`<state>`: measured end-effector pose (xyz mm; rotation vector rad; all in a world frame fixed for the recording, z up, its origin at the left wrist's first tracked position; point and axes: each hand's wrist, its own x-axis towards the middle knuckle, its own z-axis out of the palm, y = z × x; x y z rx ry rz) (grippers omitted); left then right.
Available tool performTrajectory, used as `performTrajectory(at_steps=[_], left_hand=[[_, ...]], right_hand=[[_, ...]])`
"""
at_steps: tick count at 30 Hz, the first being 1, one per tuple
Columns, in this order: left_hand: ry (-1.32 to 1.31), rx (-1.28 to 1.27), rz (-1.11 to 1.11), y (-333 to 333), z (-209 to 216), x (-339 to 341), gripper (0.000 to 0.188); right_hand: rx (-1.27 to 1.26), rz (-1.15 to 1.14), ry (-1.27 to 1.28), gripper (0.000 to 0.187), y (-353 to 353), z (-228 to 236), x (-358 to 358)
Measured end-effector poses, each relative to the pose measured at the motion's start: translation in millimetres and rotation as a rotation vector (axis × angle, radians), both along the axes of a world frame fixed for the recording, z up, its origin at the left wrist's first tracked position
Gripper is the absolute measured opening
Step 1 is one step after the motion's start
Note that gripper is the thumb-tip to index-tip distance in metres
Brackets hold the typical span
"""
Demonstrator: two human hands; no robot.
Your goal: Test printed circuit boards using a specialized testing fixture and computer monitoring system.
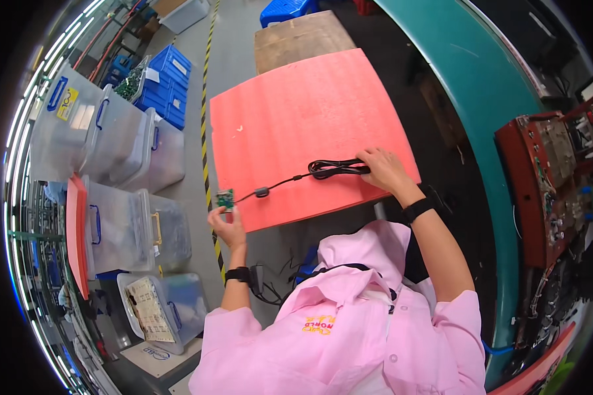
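Between the fingers of my left hand (228,227) is a small green circuit board (225,199), held at the left edge of a pink foam sheet (296,112). A thin black lead with a small black block (261,192) on it runs from the board across the foam. It leads to a looped bundle of black cable (336,169) near the sheet's right side. My right hand (381,168) grips the right end of that bundle, with its fingertips partly hidden behind the hand.
Clear plastic bins (122,217) are stacked on the left, with blue crates (168,79) beyond them. A brown board (303,41) lies past the foam. To the right runs a green bench (468,72) with a red-framed fixture (537,191). Black cords (270,289) hang below the foam's near edge.
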<state>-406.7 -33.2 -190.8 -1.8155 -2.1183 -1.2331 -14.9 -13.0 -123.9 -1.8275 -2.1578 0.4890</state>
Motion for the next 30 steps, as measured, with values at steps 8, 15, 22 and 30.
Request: performTrajectory(at_steps=[8,15,22,30], left_hand=[[-0.094,-0.203,0.004,-4.8,-13.4,7.1,0.038],[-0.025,-0.178,0.055,3.7,-1.2,9.1,0.038],[0.026,-0.338,0.062,15.2,3.7,17.0,0.037],[0.211,-0.367,0.073,51.3,58.8,9.7,0.039]], right_hand=[[0.312,-0.09,0.022,0.029,-11.9,-32.3,-7.9],[0.048,-0.025,0.119,0.024,1.1,-19.3,-4.2],[0.136,-0.06,0.138,0.029,2.2,-28.6,-4.7],[0.111,-0.063,0.157,0.037,19.2,-11.9,-0.6]])
